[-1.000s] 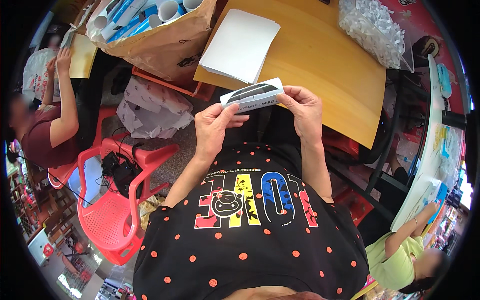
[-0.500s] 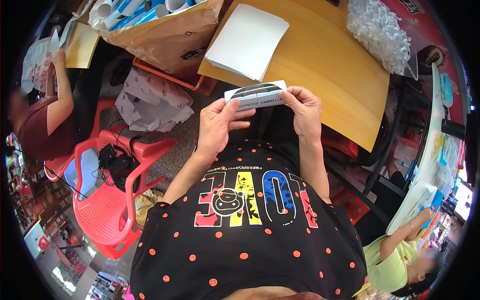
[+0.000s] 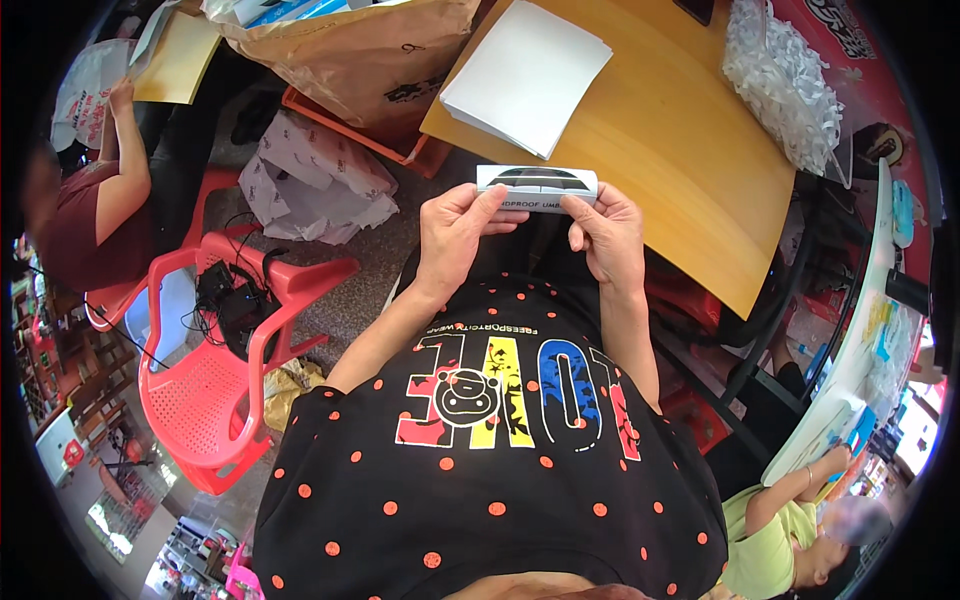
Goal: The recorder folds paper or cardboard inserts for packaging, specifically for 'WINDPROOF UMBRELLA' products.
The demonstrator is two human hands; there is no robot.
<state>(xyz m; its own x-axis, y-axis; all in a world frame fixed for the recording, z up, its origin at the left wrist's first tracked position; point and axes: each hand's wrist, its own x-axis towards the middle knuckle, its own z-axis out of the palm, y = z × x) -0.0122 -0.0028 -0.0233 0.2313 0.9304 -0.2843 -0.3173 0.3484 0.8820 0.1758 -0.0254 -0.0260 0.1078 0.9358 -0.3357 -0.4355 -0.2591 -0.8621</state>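
Between my hands is a white printed paper tube with a dark umbrella picture, held level just off the table's near left edge. My left hand grips its left end, thumb on the front and fingers behind or under it. My right hand pinches the right end with the thumb and fingers. Just beyond the tube, a stack of white sheets lies on the yellow wooden table.
A large brown paper sack of blue and white tubes stands at the far left by an orange crate. Left are a crumpled white bag and a red chair with black cables. A clear bag of white strips sits far right. Two other people work nearby.
The tube has moved slightly right and turned to lie level, showing more of the umbrella picture. My left thumb has shifted inward along it. The whole view has also shifted a little.
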